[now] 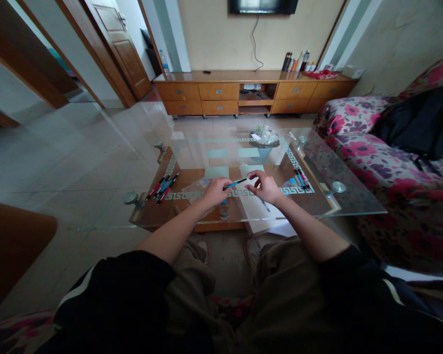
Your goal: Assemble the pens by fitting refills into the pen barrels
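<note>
Over the glass table (192,216), my left hand (217,191) grips a blue pen with a black end (236,184), which points right and slightly up. Just past that black end is my right hand (266,189), its thumb and index finger curved but apart, with nothing visible between them. Several pens in blue, red and black (163,188) lie in a loose pile left of my hands. A smaller group of pens (301,179) lies to the right.
Under the glass are a plastic bottle (224,210) and white paper (256,211). A waste basket (261,153) with a bag stands beyond the table. A flowered sofa (376,162) with a black bag (421,120) flanks the right side. A wooden cabinet (221,92) lines the wall.
</note>
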The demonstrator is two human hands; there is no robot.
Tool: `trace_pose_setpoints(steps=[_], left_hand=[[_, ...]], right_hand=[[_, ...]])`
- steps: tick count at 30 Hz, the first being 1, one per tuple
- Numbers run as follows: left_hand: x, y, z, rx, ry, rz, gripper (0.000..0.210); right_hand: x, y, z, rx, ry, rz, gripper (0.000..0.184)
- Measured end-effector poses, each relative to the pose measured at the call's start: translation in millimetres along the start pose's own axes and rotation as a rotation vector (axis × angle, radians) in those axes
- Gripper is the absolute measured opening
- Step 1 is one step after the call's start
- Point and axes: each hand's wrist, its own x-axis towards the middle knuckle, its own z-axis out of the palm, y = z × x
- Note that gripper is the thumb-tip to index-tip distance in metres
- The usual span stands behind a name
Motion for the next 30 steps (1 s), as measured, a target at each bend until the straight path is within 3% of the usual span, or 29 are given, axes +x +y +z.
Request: trace_pose_setpoints(steps=[4,8,11,18,22,26,28,30], left_hand=[[0,-2,0.4,-0.02,0.061,-0.026,0.023],[-2,1,-2.0,-0.023,0.088,-0.025,0.036],[-4,4,-4.1,-0.009,0.087,-0.025,0.036],[-4,6,-5.6,0.003,0.08,-0.05,0.034],[-4,5,-4.7,0.0,0.079,-0.043,0.034],[-3,5,-4.2,-0.007,0.069,-0.041,0.035],[-3,5,-3.8,-0.016,0.06,-0.035,0.035],[-3,6,-3.0,-0.037,0.056,-0.027,0.035]], right_hand=[[2,19,-14,-0.035,0.244,0.112,0.024],[-3,43,-23,-0.117,0.328,0.252,0.028],[-7,61,-24,-0.17,0.297,0.248,0.023],[-10,84,-18,-0.29,0.217,0.236,0.045],[-10,85,-17,-0.232,0.148,0.238,0.029],[-4,76,-15,-0.021,0.278,0.297,0.016],[1,65,-13,0.259,0.375,0.343,0.023],[3,51,-9,0.629,0.361,0.393,0.036]])
